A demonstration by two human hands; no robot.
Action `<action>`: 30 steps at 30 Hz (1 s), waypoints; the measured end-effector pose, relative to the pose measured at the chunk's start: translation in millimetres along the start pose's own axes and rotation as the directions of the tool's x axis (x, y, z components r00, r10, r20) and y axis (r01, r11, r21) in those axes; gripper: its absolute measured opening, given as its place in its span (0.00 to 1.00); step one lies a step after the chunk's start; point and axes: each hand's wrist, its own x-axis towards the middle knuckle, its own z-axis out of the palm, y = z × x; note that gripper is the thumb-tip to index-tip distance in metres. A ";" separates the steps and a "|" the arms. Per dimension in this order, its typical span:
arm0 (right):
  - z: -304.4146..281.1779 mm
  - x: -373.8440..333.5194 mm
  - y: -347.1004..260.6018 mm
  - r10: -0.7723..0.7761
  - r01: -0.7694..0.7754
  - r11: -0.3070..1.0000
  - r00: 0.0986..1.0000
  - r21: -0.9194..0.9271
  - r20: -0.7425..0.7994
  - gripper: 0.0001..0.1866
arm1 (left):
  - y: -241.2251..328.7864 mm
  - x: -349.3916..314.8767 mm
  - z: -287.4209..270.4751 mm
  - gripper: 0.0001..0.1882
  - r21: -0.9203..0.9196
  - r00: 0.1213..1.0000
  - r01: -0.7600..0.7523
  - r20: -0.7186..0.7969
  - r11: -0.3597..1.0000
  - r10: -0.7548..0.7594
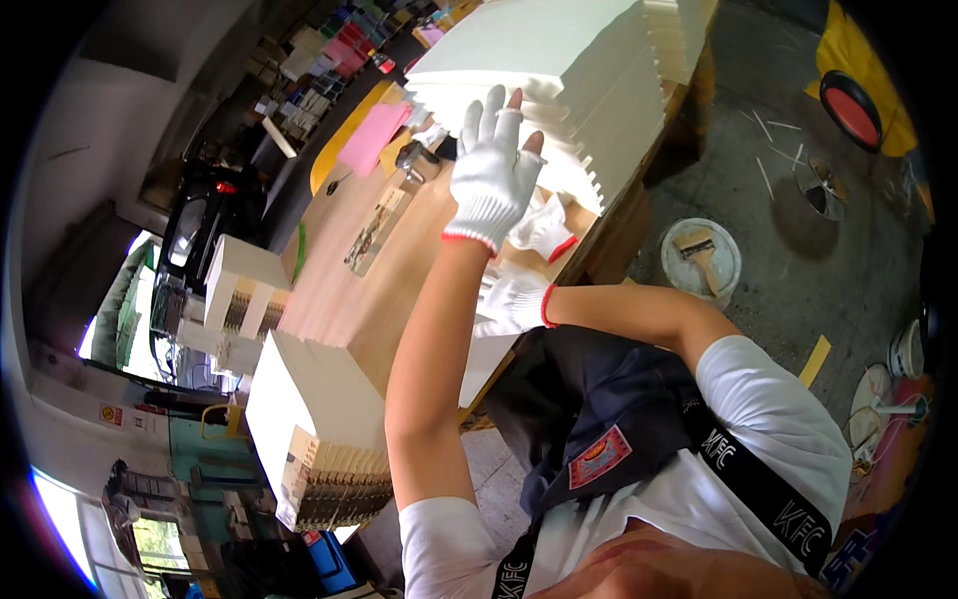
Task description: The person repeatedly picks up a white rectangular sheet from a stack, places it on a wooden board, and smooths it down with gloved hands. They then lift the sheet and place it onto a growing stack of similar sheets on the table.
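My left hand (491, 175) is raised over the wooden table, in a white knit glove with a red-edged cuff. Its fingers are spread, and a couple of fingertips and the thumb tip show bare. Close to my body at the table's near edge, my right hand (516, 301) wears a similar white glove, its fingers stretched out toward the left. No object shows in either hand. A loose white glove (545, 230) with a red cuff lies on the tabletop (344, 285) between my hands. Beyond my left hand rises a tall stack of white sheets (614, 115).
A dark tape dispenser (417, 162), a pink sheet (373, 140) and a printed strip (379, 232) lie on the table. Stacked white-topped blocks (324, 394) stand at the left. On the floor at right are a round white tub (736, 262) with a brush (703, 262) and a red-topped stool (850, 110).
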 end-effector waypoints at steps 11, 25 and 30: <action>-46.8 -71.2 18.0 -0.044 0.100 0.980 0.951 0.170 -0.307 0.33 | -11.3 52.0 -11.9 0.19 0.237 0.952 -0.267 0.213 0.934 0.218; -67.3 -124.0 15.2 -0.084 0.159 0.904 0.976 0.398 -0.199 0.28 | -39.7 141.9 18.8 0.30 -0.648 0.455 0.692 0.734 -0.319 -0.503; -77.5 -134.1 22.2 -0.131 0.175 0.907 0.982 0.383 -0.137 0.27 | -24.3 161.0 3.7 0.27 -0.642 0.431 0.699 0.729 -0.315 -0.531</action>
